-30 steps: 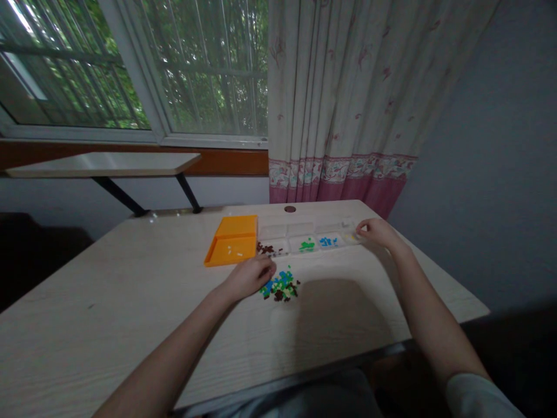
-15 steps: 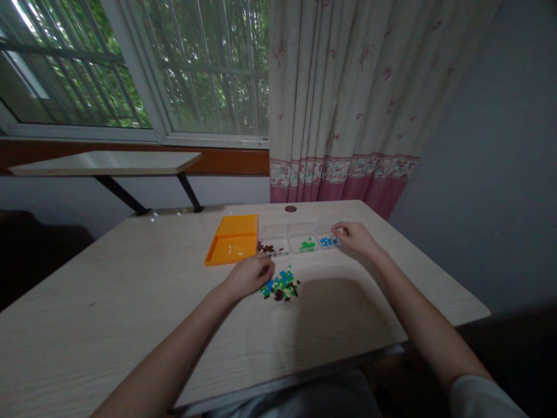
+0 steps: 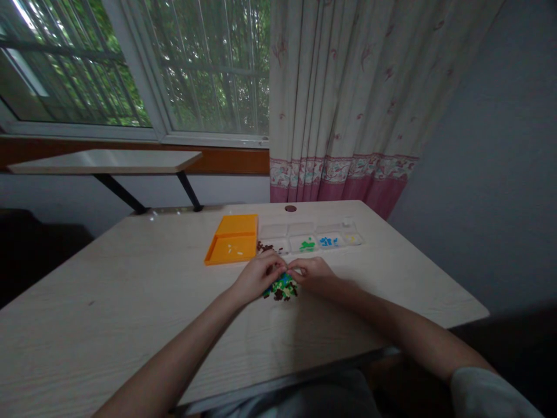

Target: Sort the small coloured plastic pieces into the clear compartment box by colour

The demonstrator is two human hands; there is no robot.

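Observation:
A small heap of mixed green, blue, brown and pale yellow pieces lies on the table. Over its left edge is my left hand, fingers curled and pinched together. My right hand comes in from the right, thumb and fingers pinched, its tips almost meeting the left ones above the heap. Whatever the fingertips hold is too small to make out. Behind the hands stands a clear compartment box with brown pieces, green pieces, blue pieces and a few yellow pieces in separate compartments.
Left of the clear box, an orange tray holds a few white pieces. The pale wooden table has a round cable hole at its back. A raised shelf stands at the back left, near the window and curtain.
My right hand has moved left and nearer, from the blue compartment to the heap, uncovering the yellow pieces. My left hand has shifted slightly right toward it.

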